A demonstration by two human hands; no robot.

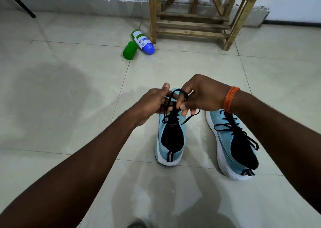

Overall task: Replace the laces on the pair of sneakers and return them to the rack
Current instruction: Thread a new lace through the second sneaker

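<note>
Two sneakers (171, 140) side by side; rack (199, 14) beyond them.

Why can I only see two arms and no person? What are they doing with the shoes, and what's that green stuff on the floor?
The camera sits on the person's head and looks down, so you see only their arms reaching forward. The left hand and the right hand, the one with an orange wrist band, are both pinching a black lace in their fingers, tying it over the left blue sneaker. The other blue sneaker stands beside it on the tiled floor, its lace already in a bow. Farther away lie a bottle with a blue cap and a green cup, both on their sides. Behind them stands a wooden rack, where the shoes will go later.
</note>
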